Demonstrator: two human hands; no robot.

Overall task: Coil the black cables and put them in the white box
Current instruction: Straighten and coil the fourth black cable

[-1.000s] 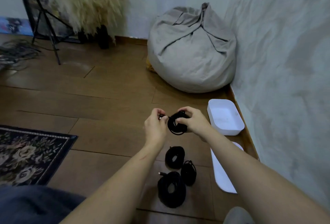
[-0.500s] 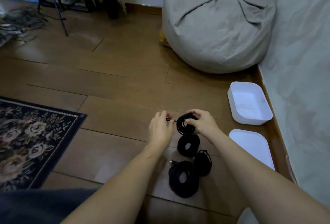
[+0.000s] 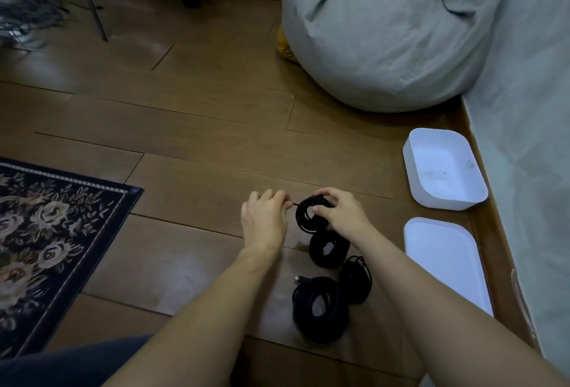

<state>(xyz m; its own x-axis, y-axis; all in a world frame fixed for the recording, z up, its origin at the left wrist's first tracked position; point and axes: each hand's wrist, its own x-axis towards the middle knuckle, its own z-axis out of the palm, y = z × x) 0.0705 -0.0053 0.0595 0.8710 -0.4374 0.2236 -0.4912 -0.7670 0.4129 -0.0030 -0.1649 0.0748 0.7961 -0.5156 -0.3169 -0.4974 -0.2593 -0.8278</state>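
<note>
- Coil [image 3: 308, 213] of black cable is held just above the floor, left of the white box [image 3: 447, 203] and near it.
- Right hand [image 3: 342, 213] clamps the coil: thumb through the loops, fingers curled over the top.
- Left hand [image 3: 265, 220], on the coil's far side from the box, pinches the loose tail end. The hands are close together, each on its own part of the cable.
- Judgement: the step in hand is securing the tail. Keep the right-hand clamp firm so the loops cannot spring. Wrap the tail snugly round the bundle, then tuck the end through.
- Three other coils lie on the floor, left of the box and nearer the person: medium coil [image 3: 328, 249], small coil [image 3: 356, 283], large coil [image 3: 320, 309].
- Box stands open. No cable shows inside, only a few dark specks on the bottom.
- White lid [image 3: 447, 260] lies flat just on the near side of the box.
- Grey beanbag [image 3: 385, 31] sits beyond the box; patterned rug [image 3: 46, 232] lies far to its left.
</note>
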